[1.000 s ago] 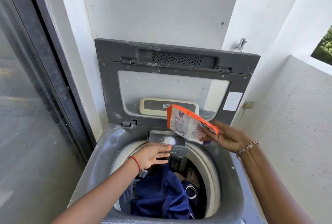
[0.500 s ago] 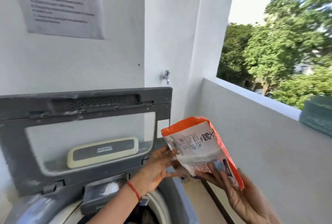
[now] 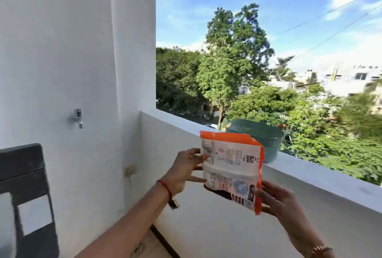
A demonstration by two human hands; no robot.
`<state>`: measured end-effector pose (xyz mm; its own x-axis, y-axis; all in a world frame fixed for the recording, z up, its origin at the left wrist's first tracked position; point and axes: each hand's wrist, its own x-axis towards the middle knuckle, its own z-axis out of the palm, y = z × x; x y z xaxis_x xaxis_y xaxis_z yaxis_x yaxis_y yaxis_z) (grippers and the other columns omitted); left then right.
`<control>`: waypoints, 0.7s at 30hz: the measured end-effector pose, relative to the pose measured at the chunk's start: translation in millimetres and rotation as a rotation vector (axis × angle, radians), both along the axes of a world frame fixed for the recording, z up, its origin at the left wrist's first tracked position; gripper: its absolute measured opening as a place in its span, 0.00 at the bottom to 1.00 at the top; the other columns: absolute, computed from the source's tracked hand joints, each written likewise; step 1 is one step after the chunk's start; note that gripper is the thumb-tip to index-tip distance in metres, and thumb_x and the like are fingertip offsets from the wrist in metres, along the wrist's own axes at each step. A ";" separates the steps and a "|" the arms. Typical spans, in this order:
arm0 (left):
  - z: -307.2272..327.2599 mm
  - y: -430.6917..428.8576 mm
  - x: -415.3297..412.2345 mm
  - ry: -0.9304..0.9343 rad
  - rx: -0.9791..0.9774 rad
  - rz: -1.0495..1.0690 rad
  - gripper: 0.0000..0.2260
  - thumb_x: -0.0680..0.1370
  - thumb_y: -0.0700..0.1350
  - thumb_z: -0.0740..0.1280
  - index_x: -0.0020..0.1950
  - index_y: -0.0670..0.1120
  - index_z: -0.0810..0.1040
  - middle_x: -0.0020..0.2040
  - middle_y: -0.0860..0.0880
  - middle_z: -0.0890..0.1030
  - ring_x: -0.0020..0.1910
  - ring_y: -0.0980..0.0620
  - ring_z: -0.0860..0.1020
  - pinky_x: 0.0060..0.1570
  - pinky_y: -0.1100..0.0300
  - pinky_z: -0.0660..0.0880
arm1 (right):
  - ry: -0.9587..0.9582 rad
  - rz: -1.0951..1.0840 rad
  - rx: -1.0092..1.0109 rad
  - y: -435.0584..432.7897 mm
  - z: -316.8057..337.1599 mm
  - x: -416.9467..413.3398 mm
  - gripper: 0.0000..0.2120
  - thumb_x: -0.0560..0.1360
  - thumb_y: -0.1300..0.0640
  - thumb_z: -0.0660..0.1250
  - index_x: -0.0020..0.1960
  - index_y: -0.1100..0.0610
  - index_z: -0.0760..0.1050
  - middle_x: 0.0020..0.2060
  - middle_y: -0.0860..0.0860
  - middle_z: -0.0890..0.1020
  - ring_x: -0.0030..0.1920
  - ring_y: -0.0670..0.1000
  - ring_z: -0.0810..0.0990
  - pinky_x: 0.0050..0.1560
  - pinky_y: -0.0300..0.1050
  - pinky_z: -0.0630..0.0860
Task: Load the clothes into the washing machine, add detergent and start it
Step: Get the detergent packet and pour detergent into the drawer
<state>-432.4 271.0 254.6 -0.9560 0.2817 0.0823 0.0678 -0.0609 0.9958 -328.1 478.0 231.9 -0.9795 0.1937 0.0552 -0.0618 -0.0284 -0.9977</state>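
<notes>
balcony wall (image 3: 227, 226) behind, detergent packet (image 3: 231, 166) seemingly between both hands

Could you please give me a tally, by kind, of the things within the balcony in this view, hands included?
Hands: 2, the left hand and the right hand, both gripping the packet
Detergent packet: 1
Green basket on the ledge: 1
Wall tap: 1
Washing machine lid: 1
Wall socket: 1
Total: 7

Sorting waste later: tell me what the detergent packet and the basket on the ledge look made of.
Packet: thin printed plastic film, apparently; it creases and has a torn orange top edge. Basket: green, ribbed like woven plastic or cord; too blurred to settle.
</notes>
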 end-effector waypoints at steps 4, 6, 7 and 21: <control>22.6 70.2 -51.1 0.032 -0.013 -0.026 0.10 0.79 0.43 0.64 0.59 0.44 0.76 0.54 0.45 0.81 0.44 0.51 0.80 0.34 0.54 0.81 | 0.135 -0.199 0.244 52.4 19.0 -48.2 0.10 0.74 0.67 0.65 0.43 0.55 0.81 0.40 0.58 0.84 0.37 0.52 0.84 0.39 0.52 0.82; 36.6 99.7 -77.0 0.059 -0.002 -0.021 0.10 0.78 0.42 0.64 0.59 0.43 0.76 0.53 0.44 0.80 0.43 0.51 0.80 0.35 0.53 0.80 | 0.186 -0.282 0.351 79.6 26.9 -78.2 0.12 0.75 0.65 0.65 0.39 0.50 0.81 0.38 0.56 0.84 0.39 0.56 0.82 0.44 0.62 0.80; 44.2 112.9 -89.2 0.077 0.003 -0.016 0.10 0.78 0.42 0.64 0.59 0.41 0.75 0.53 0.44 0.80 0.43 0.51 0.80 0.34 0.54 0.80 | 0.218 -0.310 0.366 92.3 32.0 -93.5 0.14 0.75 0.65 0.65 0.38 0.48 0.80 0.35 0.54 0.84 0.37 0.55 0.81 0.44 0.64 0.79; 51.6 202.7 -219.2 0.192 0.009 0.194 0.07 0.79 0.37 0.61 0.56 0.39 0.75 0.51 0.41 0.79 0.48 0.44 0.78 0.40 0.51 0.77 | 0.206 -0.298 0.844 155.1 43.2 -243.3 0.15 0.78 0.70 0.55 0.64 0.65 0.69 0.52 0.60 0.81 0.39 0.53 0.79 0.31 0.26 0.73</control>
<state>-651.7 473.8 306.1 -0.9587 0.0931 0.2686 0.2663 -0.0367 0.9632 -571.4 633.2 275.1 -0.8508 0.2529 0.4607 -0.1284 0.7500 -0.6488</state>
